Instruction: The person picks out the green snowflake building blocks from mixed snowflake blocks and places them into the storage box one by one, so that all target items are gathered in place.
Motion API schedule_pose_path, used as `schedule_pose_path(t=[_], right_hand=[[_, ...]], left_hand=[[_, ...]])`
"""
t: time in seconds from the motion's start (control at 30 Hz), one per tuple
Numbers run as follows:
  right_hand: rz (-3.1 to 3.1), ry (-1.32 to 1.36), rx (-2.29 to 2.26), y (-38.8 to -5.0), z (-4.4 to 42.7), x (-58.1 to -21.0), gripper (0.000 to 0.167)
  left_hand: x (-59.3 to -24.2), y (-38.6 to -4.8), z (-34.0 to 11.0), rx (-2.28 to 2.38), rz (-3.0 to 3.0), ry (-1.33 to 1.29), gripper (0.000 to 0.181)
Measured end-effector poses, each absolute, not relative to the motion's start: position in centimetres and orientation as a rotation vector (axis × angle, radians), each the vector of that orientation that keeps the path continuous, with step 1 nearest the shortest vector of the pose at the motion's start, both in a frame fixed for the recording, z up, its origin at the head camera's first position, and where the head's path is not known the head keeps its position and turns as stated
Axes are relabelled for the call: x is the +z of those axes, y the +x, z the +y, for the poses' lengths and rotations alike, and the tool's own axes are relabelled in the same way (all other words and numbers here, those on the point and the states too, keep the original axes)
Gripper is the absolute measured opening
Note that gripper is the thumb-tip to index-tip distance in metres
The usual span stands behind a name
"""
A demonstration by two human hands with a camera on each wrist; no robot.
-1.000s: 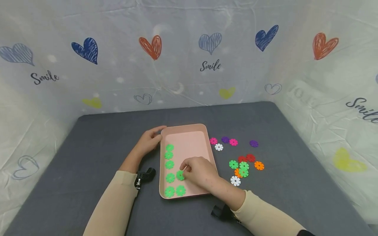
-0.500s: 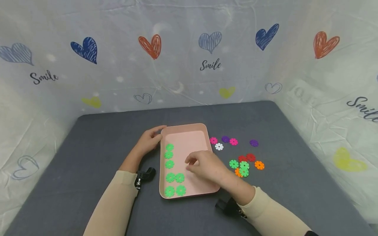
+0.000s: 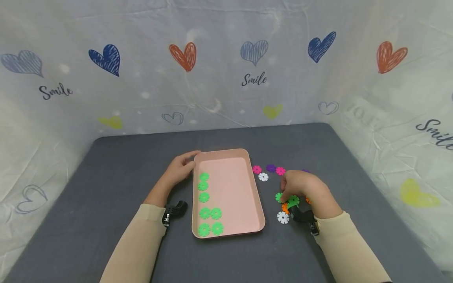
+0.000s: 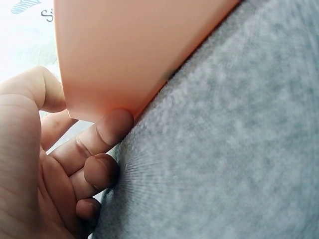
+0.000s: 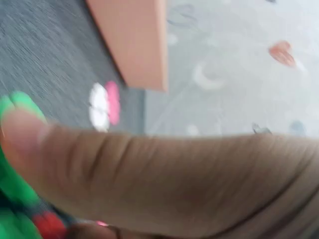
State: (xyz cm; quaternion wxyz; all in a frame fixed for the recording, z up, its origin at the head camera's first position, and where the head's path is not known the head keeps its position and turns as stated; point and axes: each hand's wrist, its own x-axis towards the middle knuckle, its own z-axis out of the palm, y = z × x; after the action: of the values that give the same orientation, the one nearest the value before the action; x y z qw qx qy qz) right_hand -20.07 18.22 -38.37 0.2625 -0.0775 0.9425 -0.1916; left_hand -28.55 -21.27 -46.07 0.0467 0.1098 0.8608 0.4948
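Note:
The pink tray (image 3: 260,196) has several green flower-shaped discs (image 3: 204,213) in it, along its left side and near corner. My left hand (image 3: 178,169) holds the tray's far left corner between thumb and fingers; the left wrist view shows the fingertips against its wall (image 4: 109,55). My right hand (image 3: 306,188) is over the loose discs right of the tray, thumb and index finger apart and bent downward. Its thumb tip (image 5: 25,132) overlaps a green disc (image 5: 22,102) in the blurred right wrist view. Beneath the hand lie green discs (image 3: 293,201), partly hidden.
Pink discs (image 3: 280,171), a purple disc (image 3: 271,168) and a white disc (image 3: 263,177) lie by the tray's right side. Another white disc (image 3: 283,217) and an orange one (image 3: 285,208) are near the right hand. Grey cloth (image 3: 141,149) covers the table.
My right hand has let go of a green disc in the tray's second row and moved right to the loose discs. The left hand stays at the tray's corner.

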Motion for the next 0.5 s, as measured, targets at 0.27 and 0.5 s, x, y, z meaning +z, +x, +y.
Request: schedule_pose_path(t=[0.27, 0.5], right_hand=[[2.533, -0.257, -0.559, -20.6, 17.7, -39.2, 0.038], [2.441, -0.321, -1.015, -20.7, 17.4, -37.9, 0.014]], left_hand=[[-46.0, -28.5, -21.3, 1.503, 2.63, 0.356, 0.056], [-46.0, -28.5, -21.3, 1.502, 2.637, 0.358, 0.056]])
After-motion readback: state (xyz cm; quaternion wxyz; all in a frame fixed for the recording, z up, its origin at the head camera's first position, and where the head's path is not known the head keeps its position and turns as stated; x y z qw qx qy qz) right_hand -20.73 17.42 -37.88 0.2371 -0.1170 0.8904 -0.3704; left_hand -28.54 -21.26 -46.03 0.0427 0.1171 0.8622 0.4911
